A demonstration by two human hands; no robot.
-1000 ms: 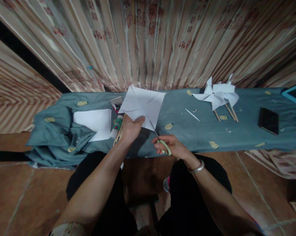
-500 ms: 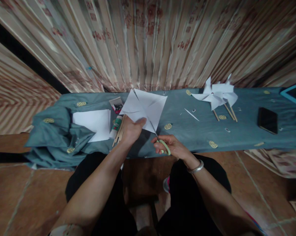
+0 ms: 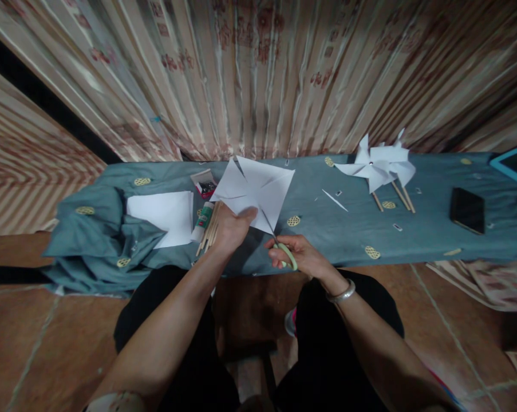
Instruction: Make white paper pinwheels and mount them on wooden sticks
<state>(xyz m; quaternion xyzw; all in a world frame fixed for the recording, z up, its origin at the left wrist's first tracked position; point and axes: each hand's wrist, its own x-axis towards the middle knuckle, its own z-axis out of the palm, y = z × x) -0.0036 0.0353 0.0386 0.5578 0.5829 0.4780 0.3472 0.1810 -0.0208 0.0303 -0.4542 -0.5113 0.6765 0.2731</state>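
A square sheet of white paper point(image 3: 269, 177), with slits running inward from its corners, is held up over the cloth. My left hand point(image 3: 235, 226) pinches its near-left edge, the thumb lying on top and the other fingers hidden beneath. In my right hand point(image 3: 299, 253) is a pair of scissors point(image 3: 287, 256) with pale green handles. Their blades are at the paper's near corner, pointing towards its middle. Beside my left hand lie several thin wooden sticks point(image 3: 207, 233) and a green-and-white glue stick point(image 3: 203, 222).
A green patterned cloth point(image 3: 310, 240) covers the table. Left lie white paper sheets point(image 3: 164, 214) and a small box of dark pieces point(image 3: 205, 186). Right are paper pinwheels on sticks point(image 3: 381, 163), a paper sliver point(image 3: 334, 200), a phone point(image 3: 467, 210) and a blue-framed device point(image 3: 516, 163). A curtain point(image 3: 258, 86) hangs behind.
The paper and my left hand have shifted slightly to the right. My right hand with the scissors stays in nearly the same place.
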